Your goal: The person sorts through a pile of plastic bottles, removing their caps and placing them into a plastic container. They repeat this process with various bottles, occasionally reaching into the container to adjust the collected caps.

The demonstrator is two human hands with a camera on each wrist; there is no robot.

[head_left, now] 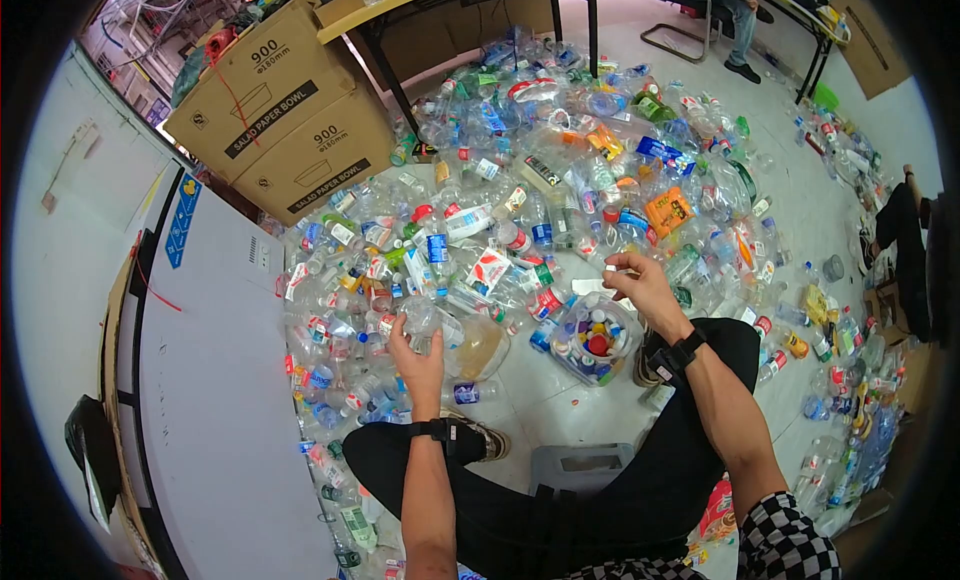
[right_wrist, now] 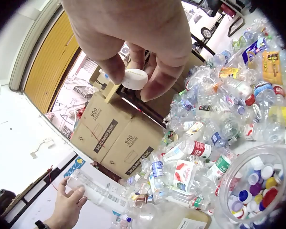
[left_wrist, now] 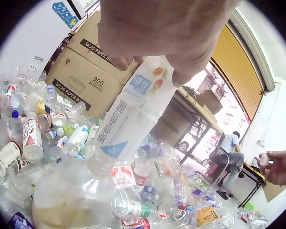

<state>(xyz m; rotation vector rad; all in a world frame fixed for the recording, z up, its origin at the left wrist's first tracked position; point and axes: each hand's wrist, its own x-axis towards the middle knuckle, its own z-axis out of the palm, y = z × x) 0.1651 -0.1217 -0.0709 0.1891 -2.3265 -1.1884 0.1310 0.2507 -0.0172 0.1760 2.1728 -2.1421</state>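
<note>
My left hand (head_left: 418,365) grips an uncapped-looking clear bottle with a white printed label (left_wrist: 138,105). In the left wrist view the bottle is tilted, its lower end overlapping a large clear jug (left_wrist: 66,195) with yellowish liquid in it. Between the thumb and fingers of my right hand (head_left: 645,290) a white bottle cap (right_wrist: 135,79) is pinched. That hand hovers above and beside a clear plastic tub (head_left: 597,370), where many coloured caps (right_wrist: 257,188) lie. The bottle's upper end is partly hidden by the left hand in its wrist view.
Heaped plastic bottles (head_left: 480,220) cover the floor ahead and to both sides. Stacked cardboard boxes (head_left: 290,110) and a table (head_left: 400,5) stand beyond. A white panel (head_left: 220,380) borders the left. Another person (left_wrist: 229,152) sits farther back. A grey stool (head_left: 580,470) lies between my legs.
</note>
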